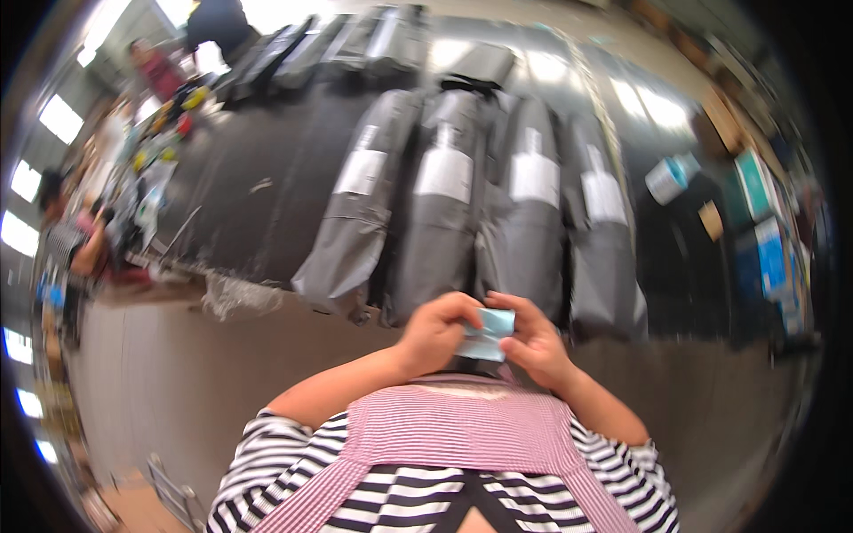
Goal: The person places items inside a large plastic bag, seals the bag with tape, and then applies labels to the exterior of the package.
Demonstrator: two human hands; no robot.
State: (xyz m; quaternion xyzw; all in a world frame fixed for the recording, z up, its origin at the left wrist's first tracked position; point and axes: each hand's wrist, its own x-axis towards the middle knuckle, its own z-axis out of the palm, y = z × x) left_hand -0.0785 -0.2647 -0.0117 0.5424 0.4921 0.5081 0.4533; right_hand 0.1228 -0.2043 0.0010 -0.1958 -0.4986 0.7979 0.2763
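Note:
Both hands meet in front of my chest over a small pale-blue sheet (485, 341), which looks like folded paper or a label backing. My left hand (435, 332) is closed on its left side, and my right hand (537, 345) pinches its right edge between thumb and fingers. Just beyond my hands, several long grey fabric bags (437, 244) lie side by side on a dark table (249, 178), their near ends toward me. Each bears a white printed label (535, 179) across its upper half.
More long grey bags (348, 44) lie at the table's far left. On the right are a white-and-blue roll (666, 180), a tan piece of card (711, 221) and blue boxes (771, 258). Clear crumpled plastic (238, 296) hangs over the near left edge. Another person (75, 244) is at the far left.

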